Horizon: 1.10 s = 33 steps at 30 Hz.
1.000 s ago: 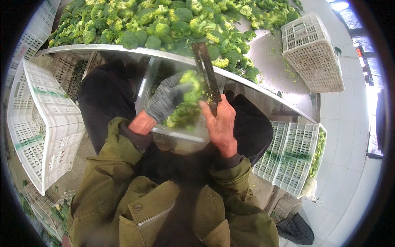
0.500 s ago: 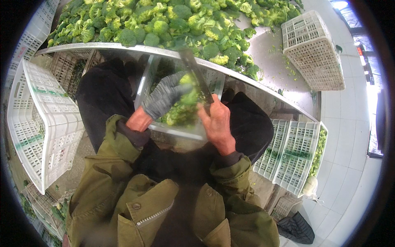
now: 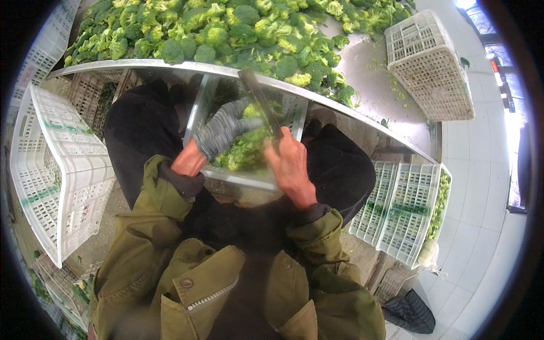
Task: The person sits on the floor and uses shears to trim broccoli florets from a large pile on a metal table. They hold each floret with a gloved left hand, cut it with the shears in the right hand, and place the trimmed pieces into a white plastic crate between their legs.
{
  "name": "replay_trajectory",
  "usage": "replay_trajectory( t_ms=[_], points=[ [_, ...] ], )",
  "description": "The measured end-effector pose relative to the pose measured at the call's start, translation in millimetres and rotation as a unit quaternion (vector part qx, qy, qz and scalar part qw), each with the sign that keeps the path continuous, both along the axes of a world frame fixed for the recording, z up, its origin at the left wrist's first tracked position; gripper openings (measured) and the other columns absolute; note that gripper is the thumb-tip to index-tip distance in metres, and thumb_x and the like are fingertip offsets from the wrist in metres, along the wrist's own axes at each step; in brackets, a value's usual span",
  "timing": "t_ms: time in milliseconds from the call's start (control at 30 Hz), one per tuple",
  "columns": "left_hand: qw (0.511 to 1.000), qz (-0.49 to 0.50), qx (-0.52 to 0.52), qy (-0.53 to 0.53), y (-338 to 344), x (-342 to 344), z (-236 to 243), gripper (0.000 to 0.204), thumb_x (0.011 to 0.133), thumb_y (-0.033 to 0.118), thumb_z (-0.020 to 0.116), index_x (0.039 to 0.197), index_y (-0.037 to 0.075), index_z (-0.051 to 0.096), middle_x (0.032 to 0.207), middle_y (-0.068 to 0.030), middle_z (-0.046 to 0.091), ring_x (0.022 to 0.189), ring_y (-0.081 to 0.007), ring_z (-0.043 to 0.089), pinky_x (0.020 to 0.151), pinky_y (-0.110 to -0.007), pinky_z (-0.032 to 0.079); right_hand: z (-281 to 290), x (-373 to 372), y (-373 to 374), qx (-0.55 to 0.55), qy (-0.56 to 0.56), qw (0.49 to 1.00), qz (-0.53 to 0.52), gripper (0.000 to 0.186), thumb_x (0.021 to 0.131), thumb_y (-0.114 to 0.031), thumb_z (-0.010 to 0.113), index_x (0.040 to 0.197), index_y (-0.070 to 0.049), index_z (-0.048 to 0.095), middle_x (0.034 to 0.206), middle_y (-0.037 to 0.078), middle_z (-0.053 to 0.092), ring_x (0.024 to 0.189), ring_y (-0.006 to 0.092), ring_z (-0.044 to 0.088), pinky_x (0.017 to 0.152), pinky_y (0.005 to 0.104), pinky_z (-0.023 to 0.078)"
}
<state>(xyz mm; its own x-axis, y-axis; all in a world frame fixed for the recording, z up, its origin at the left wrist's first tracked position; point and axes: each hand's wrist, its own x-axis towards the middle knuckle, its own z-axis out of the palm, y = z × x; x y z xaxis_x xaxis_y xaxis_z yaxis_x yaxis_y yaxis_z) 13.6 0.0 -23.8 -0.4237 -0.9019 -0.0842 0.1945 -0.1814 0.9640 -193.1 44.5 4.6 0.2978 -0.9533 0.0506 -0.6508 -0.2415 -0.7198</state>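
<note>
Left hand (image 3: pixel 224 131), gloved, closed round the broccoli head (image 3: pixel 249 144); right hand (image 3: pixel 290 164) fisted on the knife (image 3: pixel 260 105), blade toward 12 o'clock. Cut away from the gloved fingers, over the crate (image 3: pixel 238 175).

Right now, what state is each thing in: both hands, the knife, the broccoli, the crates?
Left hand: in a grey knit glove, gripping a broccoli head.
Right hand: bare, closed on the knife handle.
Long-bladed knife: blade angled up and away, against the held green broccoli head.
Loose broccoli heap: piled on the steel table.
White plastic crate under the hands: partly filled with cut florets.
Beige lattice crate: on the table, upside down.
</note>
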Motion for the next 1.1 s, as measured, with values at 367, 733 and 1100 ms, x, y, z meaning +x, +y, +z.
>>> replay_trajectory(
  t_ms=[367,733,1100],
  points=[
    [0.993,0.114,-0.032,-0.006,13,-22,-1,0.067,0.094,0.017,0.075,0.152,0.001,0.045,0.141,-0.0085,0.061,0.126,-0.0168,0.057,0.113,-0.033,0.043,-18,6,-2,0.143,-0.078,0.98,-0.117,0.029,0.098,-0.023,0.069,0.115,-0.001,0.061,0.08,0.014,0.067,0.069,0.0258,0.064,0.063,0.0417,0.048],
    [0.982,0.18,0.004,0.05,13,-38,-10,0.058,0.096,0.006,0.07,0.149,0.0,0.048,0.137,-0.0074,0.063,0.122,-0.0153,0.059,0.107,-0.031,0.048,-10,38,4,0.069,-0.185,0.963,-0.183,0.021,0.092,-0.015,0.071,0.096,0.005,0.064,0.079,0.013,0.066,0.069,0.0193,0.061,0.065,0.0357,0.05],
    [0.979,0.157,0.069,0.113,15,-34,1,0.053,0.098,0.008,0.068,0.147,0.0,0.051,0.136,-0.0058,0.064,0.118,-0.0139,0.061,0.103,-0.03,0.051,-27,20,11,-0.093,-0.013,0.99,-0.109,0.028,0.102,-0.024,0.065,0.103,0.004,0.06,0.083,0.016,0.064,0.072,0.0283,0.061,0.064,0.0423,0.045]
  ],
)
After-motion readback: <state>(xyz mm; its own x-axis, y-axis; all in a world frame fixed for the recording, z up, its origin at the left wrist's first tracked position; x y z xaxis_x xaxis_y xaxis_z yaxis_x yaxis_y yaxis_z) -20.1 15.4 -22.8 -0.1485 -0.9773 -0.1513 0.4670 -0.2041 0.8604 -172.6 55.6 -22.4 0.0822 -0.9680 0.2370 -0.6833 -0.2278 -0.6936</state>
